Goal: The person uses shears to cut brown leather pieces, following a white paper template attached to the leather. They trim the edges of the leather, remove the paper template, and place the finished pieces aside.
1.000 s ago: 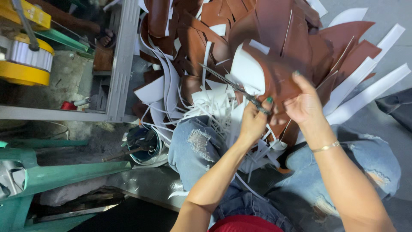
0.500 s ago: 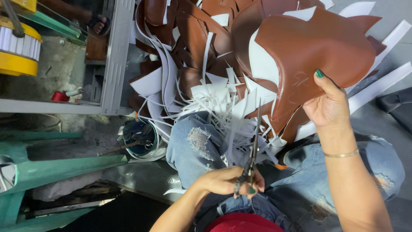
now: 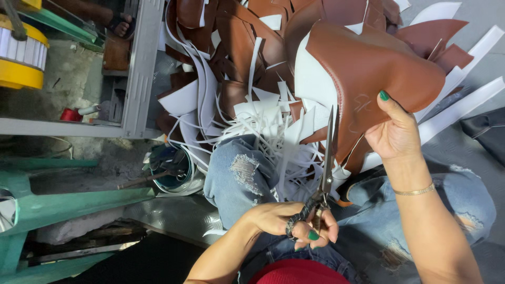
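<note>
The left hand [image 3: 294,223] is closed through the loops of a pair of dark scissors [image 3: 324,168], low in the scene and close to the body, with the blades shut and pointing away toward the far side. The right hand [image 3: 395,135] sits to the right and a little farther off, wrist ringed by a thin gold bracelet [image 3: 415,191], its thumb and fingers pinching the near edge of a large brown leather piece [image 3: 368,73] held up above the lap; the piece shows a white backing along its left border and a stitched seam beside it. The scissor tips reach up to that near edge, just left of the gripping hand. Under both hands lie knees in torn blue jeans [image 3: 236,173], covered with a tangle of thin white trimmed strips [image 3: 268,126]. Beyond them, a heap of brown leather offcuts [image 3: 236,42] fills the far side. To the left stand a grey metal frame [image 3: 139,68], a yellow spool [image 3: 21,52] and a small red thread reel [image 3: 71,114].
</note>
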